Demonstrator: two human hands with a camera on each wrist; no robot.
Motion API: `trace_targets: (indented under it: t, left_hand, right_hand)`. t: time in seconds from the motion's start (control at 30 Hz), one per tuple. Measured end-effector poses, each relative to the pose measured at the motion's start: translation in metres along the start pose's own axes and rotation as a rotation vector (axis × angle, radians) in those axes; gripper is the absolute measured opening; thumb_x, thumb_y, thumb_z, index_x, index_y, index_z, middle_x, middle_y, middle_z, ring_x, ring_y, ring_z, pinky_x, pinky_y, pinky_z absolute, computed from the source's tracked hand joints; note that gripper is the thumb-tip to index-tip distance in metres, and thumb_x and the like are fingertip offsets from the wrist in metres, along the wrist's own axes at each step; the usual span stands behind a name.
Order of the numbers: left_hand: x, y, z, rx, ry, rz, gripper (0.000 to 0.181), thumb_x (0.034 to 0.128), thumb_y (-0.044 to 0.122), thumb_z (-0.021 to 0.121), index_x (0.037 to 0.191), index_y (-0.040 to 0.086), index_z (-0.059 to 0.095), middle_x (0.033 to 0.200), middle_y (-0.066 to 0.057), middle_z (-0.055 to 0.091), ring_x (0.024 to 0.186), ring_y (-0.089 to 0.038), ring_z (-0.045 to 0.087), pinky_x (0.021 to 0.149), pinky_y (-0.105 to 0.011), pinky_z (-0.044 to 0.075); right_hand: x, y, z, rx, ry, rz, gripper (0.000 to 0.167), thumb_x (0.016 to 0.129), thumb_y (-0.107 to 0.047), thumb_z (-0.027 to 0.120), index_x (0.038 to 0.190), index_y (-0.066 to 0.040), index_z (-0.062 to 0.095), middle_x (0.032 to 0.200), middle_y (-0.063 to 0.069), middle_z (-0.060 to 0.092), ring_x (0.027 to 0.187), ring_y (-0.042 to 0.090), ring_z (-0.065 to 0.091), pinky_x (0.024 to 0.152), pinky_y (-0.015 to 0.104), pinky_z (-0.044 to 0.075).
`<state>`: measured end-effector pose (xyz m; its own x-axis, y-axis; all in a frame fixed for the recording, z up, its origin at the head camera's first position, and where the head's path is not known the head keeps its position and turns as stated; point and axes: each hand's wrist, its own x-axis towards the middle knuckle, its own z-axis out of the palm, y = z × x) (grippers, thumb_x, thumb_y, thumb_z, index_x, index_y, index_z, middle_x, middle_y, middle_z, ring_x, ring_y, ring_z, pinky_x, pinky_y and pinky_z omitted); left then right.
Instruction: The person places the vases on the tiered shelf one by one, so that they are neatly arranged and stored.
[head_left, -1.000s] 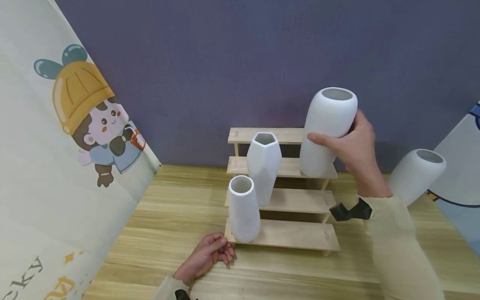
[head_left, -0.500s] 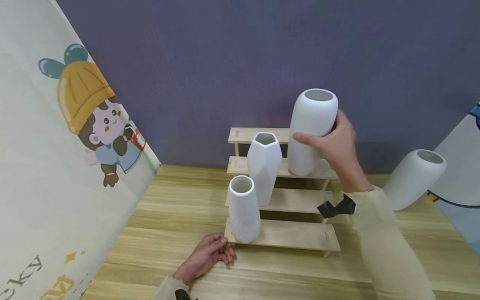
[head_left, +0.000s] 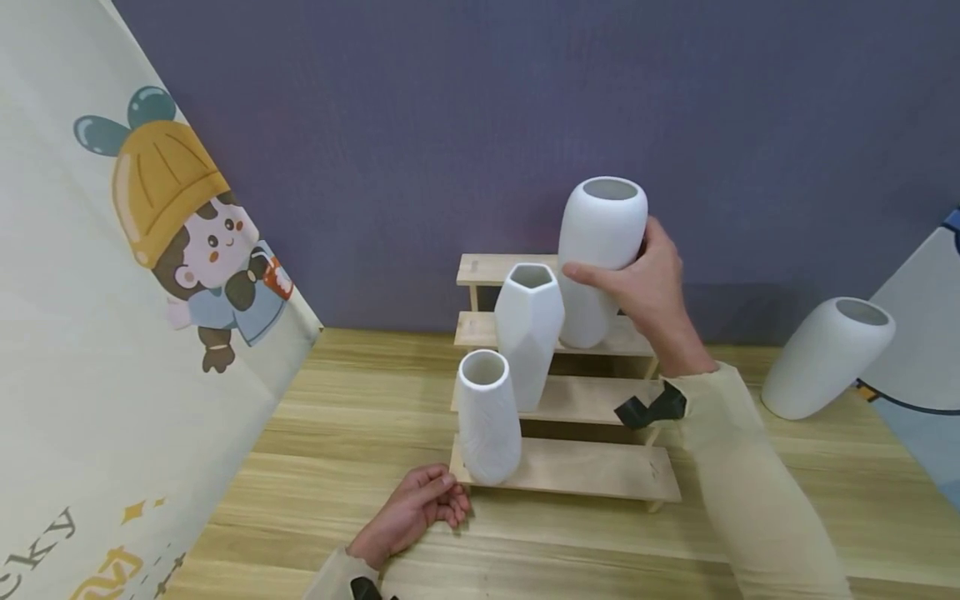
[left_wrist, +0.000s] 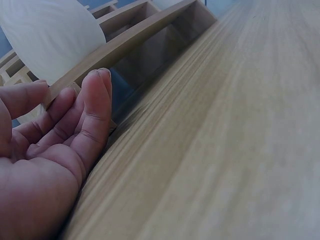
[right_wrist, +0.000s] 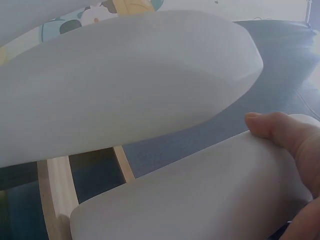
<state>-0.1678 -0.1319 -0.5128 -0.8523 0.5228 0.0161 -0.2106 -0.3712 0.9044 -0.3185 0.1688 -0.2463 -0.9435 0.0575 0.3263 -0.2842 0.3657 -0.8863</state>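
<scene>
My right hand (head_left: 648, 283) grips a tall smooth white vase (head_left: 600, 229) from its right side, thumb across the front. Its base is at the second-highest step of a stepped wooden shelf (head_left: 592, 471); whether it touches is hard to tell. A faceted white vase (head_left: 528, 342) stands one step lower, just left of the held one, and appears large in the right wrist view. On the lowest step's left end is a white textured vase (head_left: 487, 425). My left hand (head_left: 416, 508) pinches that step's left corner, thumb above and fingers below in the left wrist view.
Another smooth white vase (head_left: 828, 358) stands on the wood-grain table (head_left: 337, 417) to the right. A dark blue-grey backdrop (head_left: 375, 167) rises behind the shelf. A pale cartoon-printed panel (head_left: 210, 400) borders the left side.
My right hand has carried the smooth vase leftward along the second-highest step, close to the faceted vase. The left hand has stayed at the shelf corner.
</scene>
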Motion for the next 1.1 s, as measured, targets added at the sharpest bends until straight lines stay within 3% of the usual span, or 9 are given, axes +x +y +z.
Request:
trace_targets:
  t: [0.1, 0.6, 1.1]
  left_hand:
    - [0.017, -0.002, 0.004, 0.000, 0.035, 0.015, 0.026, 0.1092, 0.012, 0.035, 0.102, 0.009, 0.059, 0.095, 0.002, 0.073, 0.083, -0.005, 0.069, 0.071, -0.019, 0.058]
    - [0.038, -0.002, 0.012, -0.006, 0.080, 0.026, 0.025, 0.1093, 0.013, 0.036, 0.102, 0.010, 0.059, 0.095, 0.003, 0.073, 0.083, -0.005, 0.069, 0.071, -0.020, 0.058]
    - [0.034, -0.003, 0.006, -0.006, 0.075, 0.017, 0.025, 0.1093, 0.014, 0.036, 0.102, 0.010, 0.059, 0.096, 0.003, 0.073, 0.084, -0.005, 0.069, 0.071, -0.019, 0.059]
  right_hand:
    - [0.021, 0.007, 0.000, 0.011, -0.035, -0.012, 0.091, 0.067, -0.037, 0.093, 0.140, -0.014, 0.045, 0.132, 0.009, 0.059, 0.114, 0.024, 0.060, 0.095, 0.044, 0.053]
    - [0.051, 0.015, 0.012, 0.037, -0.092, -0.034, 0.083, 0.071, -0.027, 0.090, 0.139, -0.010, 0.045, 0.133, 0.013, 0.059, 0.114, 0.028, 0.060, 0.096, 0.047, 0.053]
    - [0.050, 0.018, 0.019, 0.012, -0.100, -0.033, 0.085, 0.071, -0.027, 0.089, 0.141, -0.009, 0.043, 0.135, 0.014, 0.058, 0.115, 0.031, 0.060, 0.096, 0.050, 0.053]
